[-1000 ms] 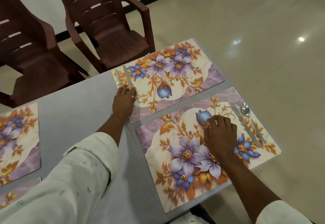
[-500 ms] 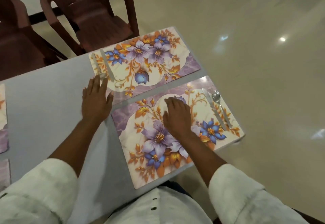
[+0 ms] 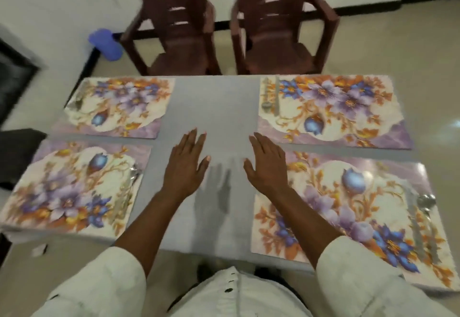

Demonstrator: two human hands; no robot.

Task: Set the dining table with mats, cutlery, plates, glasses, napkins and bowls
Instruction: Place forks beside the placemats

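Several floral mats lie on the grey table [image 3: 214,107]. The far right mat [image 3: 331,110] carries a spoon and knife [image 3: 271,97] at its left edge. The near right mat [image 3: 348,212] has a knife and spoon [image 3: 423,217] near its right edge. Blurred cutlery lies on the far left mat [image 3: 117,107] and on the near left mat [image 3: 72,187]. My left hand [image 3: 186,164] and my right hand [image 3: 267,164] hover flat over the bare middle of the table, fingers straight, holding nothing. No plates, glasses, napkins or bowls are in view.
Two brown plastic chairs [image 3: 174,25] [image 3: 281,22] stand behind the table's far edge. A blue container [image 3: 105,43] sits on the floor by the wall at the left. A dark object [image 3: 15,157] is beside the table's left end.
My view has swung left to the table's middle. Both hands have left the right-hand mats and now hover side by side over the bare grey strip.
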